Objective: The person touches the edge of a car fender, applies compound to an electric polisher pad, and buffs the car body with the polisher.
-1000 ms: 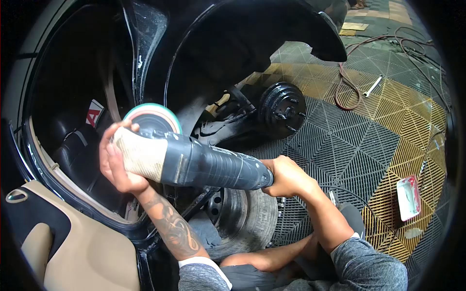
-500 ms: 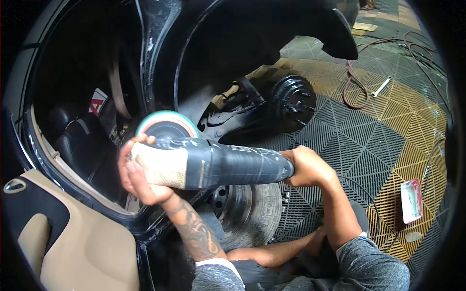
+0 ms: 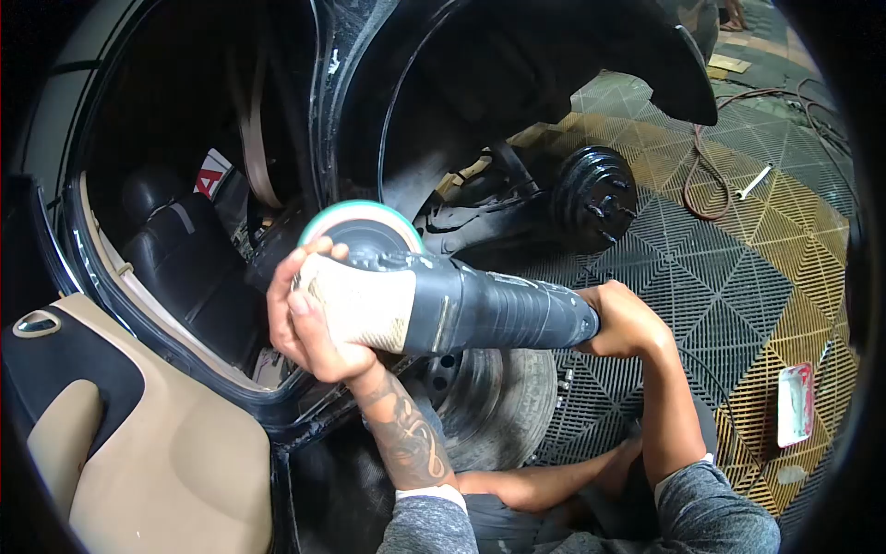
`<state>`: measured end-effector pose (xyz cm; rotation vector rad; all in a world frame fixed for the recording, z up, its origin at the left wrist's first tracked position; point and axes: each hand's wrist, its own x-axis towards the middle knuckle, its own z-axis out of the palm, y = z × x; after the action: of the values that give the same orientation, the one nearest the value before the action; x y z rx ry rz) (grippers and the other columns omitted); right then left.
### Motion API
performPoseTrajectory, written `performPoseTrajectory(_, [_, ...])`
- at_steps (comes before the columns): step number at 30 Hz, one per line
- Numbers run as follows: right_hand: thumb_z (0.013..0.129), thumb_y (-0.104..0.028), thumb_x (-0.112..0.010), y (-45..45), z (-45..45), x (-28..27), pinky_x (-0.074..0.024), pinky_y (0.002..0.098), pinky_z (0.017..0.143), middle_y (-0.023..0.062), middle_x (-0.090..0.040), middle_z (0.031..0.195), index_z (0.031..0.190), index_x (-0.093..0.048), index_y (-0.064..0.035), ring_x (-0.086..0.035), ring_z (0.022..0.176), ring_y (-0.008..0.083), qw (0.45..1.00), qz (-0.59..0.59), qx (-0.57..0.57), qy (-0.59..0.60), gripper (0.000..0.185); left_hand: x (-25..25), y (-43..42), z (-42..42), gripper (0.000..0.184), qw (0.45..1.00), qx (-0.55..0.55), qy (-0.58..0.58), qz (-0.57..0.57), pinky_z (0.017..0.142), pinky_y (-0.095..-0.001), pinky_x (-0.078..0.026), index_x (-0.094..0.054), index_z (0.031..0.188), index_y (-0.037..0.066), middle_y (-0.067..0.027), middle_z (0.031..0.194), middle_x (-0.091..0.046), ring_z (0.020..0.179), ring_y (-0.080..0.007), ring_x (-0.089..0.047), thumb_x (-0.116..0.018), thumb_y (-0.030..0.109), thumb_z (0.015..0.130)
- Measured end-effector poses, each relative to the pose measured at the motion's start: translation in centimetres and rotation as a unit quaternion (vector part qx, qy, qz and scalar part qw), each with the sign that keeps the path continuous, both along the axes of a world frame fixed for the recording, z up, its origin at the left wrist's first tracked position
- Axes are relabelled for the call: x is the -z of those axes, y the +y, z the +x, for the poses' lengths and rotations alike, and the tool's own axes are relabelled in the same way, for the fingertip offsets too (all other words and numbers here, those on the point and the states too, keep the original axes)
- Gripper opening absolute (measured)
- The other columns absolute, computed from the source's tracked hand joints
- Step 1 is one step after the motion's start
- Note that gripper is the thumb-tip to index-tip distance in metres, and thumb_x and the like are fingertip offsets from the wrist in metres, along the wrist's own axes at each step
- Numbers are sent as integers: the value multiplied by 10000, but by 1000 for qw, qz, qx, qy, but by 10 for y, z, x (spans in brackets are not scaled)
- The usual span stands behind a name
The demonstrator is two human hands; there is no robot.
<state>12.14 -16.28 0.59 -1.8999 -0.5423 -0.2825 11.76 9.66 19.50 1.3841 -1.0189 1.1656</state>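
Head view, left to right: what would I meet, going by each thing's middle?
Beige door panel → left grip → power tool → right grip → wrench → red-and-white tray.

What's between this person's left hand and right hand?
In the head view, a power tool spans that stretch: the left hand holds its pale end, the right hand its dark end.
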Motion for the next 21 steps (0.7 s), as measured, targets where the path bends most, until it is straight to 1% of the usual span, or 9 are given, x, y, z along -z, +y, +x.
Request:
performPoseTrajectory(3, [597, -95, -749, -2, -4, -3, -546, 421, 763, 209, -711, 846, 972, -728, -39, -703, 844, 383, 1000, 19, 9, -13, 379, -7, -9, 2, 455, 1000, -20, 0, 16, 925, -454, -569, -594, 1201, -140, -317, 1109, -667, 968, -385, -690, -454, 192, 922])
performPoseTrajectory(5, [586, -74, -739, -8, 2, 4, -540, 434, 766, 207, -720, 864, 958, -725, -39, -699, 857, 389, 1000, -13, 1, 18, 374, 11, -11, 0, 459, 999, -14, 8, -33, 920, -458, -574, -591, 1195, -146, -331, 1104, -659, 988, -391, -685, -453, 192, 917])
performPoseTrajectory(7, [579, -57, -727, -11, 6, 10, -549, 433, 788, 205, -724, 883, 1001, -737, -50, -704, 878, 382, 998, -69, 10, 4, 423, 34, 4, 3, 461, 998, -35, -16, -57, 907, -461, -578, -594, 1187, -143, -326, 1085, -658, 970, -384, -683, -450, 195, 909])
performPoseTrajectory(10, [587, -54, -715, -9, 12, 19, -563, 436, 842, 196, -734, 934, 1112, -745, -81, -707, 921, 373, 995, -101, 11, 16, 527, 53, 9, -2, 477, 996, -56, -18, -72, 908, -453, -569, -595, 1176, -144, -295, 1071, -659, 946, -359, -671, -463, 221, 898])
performPoseTrajectory(11, [592, -60, -714, -6, 15, 21, -562, 435, 846, 194, -735, 939, 1108, -745, -82, -706, 923, 373, 996, -86, 0, 8, 517, 52, 8, -1, 477, 996, -53, -13, -72, 908, -453, -569, -595, 1176, -144, -295, 1071, -659, 946, -359, -671, -463, 221, 898])
performPoseTrajectory(13, [597, -73, -722, -3, 14, 17, -563, 435, 849, 196, -734, 933, 1107, -745, -85, -706, 923, 373, 997, -76, -7, 22, 511, 42, 3, -3, 477, 996, -71, -8, -48, 931, -448, -560, -596, 1181, -141, -292, 1091, -659, 974, -361, -668, -461, 221, 902])
performPoseTrajectory(15, [617, -118, -728, 1, 17, 21, -563, 436, 832, 201, -731, 921, 1080, -745, -85, -702, 905, 385, 999, -45, -9, -1, 464, 21, -2, 2, 483, 999, -42, -1, -17, 957, -449, -555, -590, 1192, -147, -311, 1117, -652, 1003, -372, -672, -463, 222, 909])
performPoseTrajectory(17, [623, -132, -784, 7, 15, 21, -557, 415, 739, 184, -726, 844, 968, -719, -38, -705, 799, 372, 999, -14, 6, -43, 363, -5, -12, 7, 487, 999, -43, 10, 17, 972, -452, -552, -595, 1206, -133, -305, 1125, -659, 1017, -378, -682, -456, 234, 918])
performPoseTrajectory(21, [632, -163, -801, 12, 6, 12, -559, 399, 726, 186, -729, 848, 964, -709, -11, -715, 793, 359, 999, 32, 4, -39, 377, -40, -25, 9, 479, 996, -18, 54, 65, 982, -463, -542, -610, 1212, -104, -276, 1111, -683, 1013, -359, -697, -448, 253, 937])
